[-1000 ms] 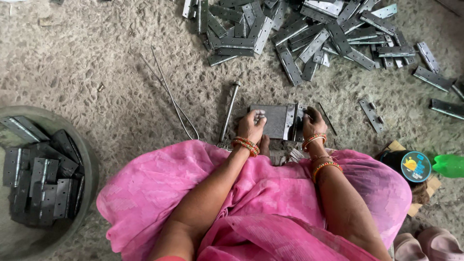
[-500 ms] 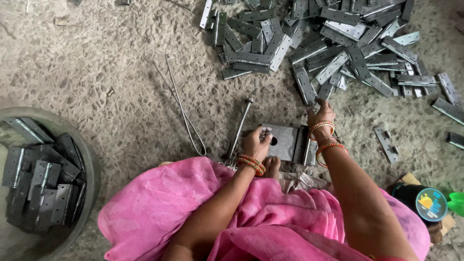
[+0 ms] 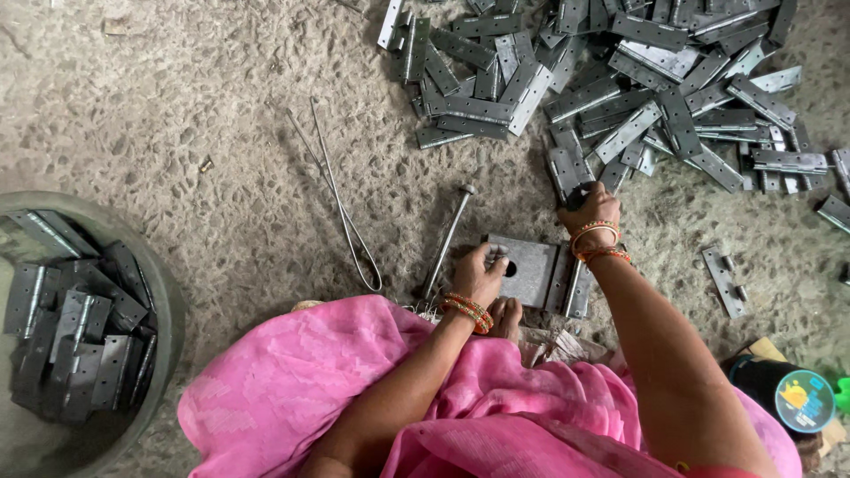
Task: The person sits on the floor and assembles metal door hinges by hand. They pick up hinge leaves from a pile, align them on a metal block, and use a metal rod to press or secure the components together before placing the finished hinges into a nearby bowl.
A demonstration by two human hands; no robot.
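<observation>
- Steel block, flat, grey and square, lies on the rough concrete floor just in front of the person's knees, with a dark round hole near its left edge.
- The left hand rests on the block's left edge, fingers curled down beside the hole; whether they pinch anything I cannot tell.
- The right hand reaches past the block's far right corner to the near edge of the pile of grey metal hinges, fingers closed on one dark hinge leaf.
- A folded grey hinge lies against the block's right side.
- A long steel pin with a flat head lies just left of the block, angled away; further left lies a bent loop of thin wire.
- One single hinge lies alone to the right, apart from the pile.
- A round grey-green basin at the near left holds stacked dark hinges.
- A round black lid with a blue and yellow label sits at the near right corner, on a piece of brown card.
- Pink patterned cloth covers the person's lap; orange bangles ring both wrists.
</observation>
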